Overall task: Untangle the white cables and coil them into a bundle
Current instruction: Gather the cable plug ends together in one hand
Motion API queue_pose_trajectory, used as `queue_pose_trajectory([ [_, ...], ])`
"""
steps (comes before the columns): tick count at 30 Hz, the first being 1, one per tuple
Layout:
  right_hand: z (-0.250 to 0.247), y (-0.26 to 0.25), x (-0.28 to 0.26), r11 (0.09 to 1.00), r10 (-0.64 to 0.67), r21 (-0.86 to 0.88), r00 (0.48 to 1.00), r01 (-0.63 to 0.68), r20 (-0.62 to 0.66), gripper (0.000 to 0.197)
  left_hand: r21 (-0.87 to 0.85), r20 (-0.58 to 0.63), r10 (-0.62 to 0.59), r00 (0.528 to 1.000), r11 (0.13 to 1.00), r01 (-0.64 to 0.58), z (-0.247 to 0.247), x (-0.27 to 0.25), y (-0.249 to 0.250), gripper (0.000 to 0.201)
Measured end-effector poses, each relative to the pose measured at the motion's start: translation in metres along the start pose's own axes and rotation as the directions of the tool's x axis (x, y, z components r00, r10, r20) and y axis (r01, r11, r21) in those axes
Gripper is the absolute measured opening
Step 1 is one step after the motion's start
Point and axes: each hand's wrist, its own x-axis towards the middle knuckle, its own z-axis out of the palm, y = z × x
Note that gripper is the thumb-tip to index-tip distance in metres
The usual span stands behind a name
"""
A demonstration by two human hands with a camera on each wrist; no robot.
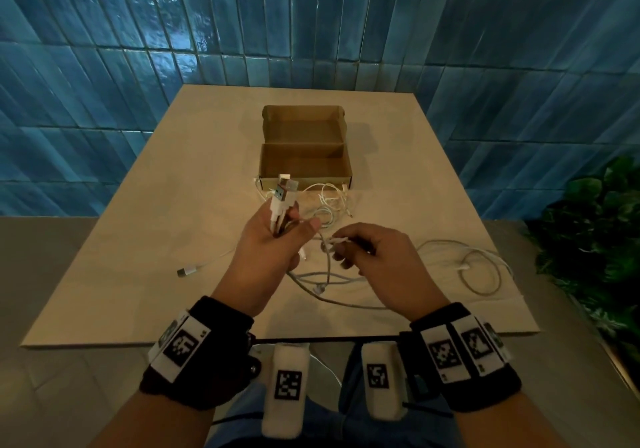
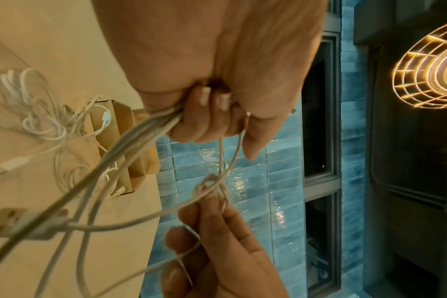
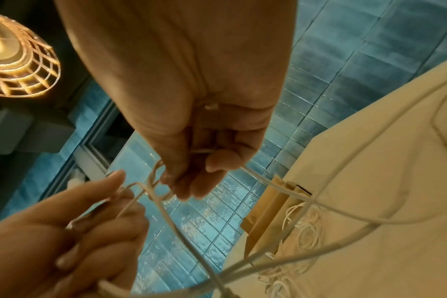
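Note:
Several white cables point(image 1: 329, 276) lie tangled on the beige table point(image 1: 138, 240) in front of me. My left hand point(image 1: 277, 236) grips a bunch of cable ends above the table, their USB plugs point(image 1: 284, 193) sticking up past the fingers. The gripped strands point(image 2: 151, 129) trail out of the fist in the left wrist view. My right hand point(image 1: 360, 245) pinches a thin white strand at a small knot point(image 2: 212, 184) just right of the left hand. The same knot point(image 3: 153, 181) hangs between both hands in the right wrist view.
An open cardboard box point(image 1: 304, 146) stands at the table's middle, with thin tangled cables point(image 1: 332, 198) against its front wall. A loose loop of cable point(image 1: 481, 264) lies at the right, a USB plug point(image 1: 185, 271) at the left. A green plant point(image 1: 595, 240) stands right of the table.

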Motion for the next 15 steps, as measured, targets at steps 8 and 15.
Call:
queue_pose_trajectory([
  [8,-0.028,0.012,0.000,0.997,0.081,0.005,0.984,-0.082,-0.158,0.012,-0.178,-0.099,0.052,0.994,0.982,-0.069,-0.010,-0.001,0.005,0.028],
  [15,-0.053,0.030,-0.002,0.980,0.156,-0.086,0.956,-0.182,-0.249,0.013,0.007,-0.252,-0.069,0.965,0.997,0.073,-0.030,0.009,-0.002,0.032],
])
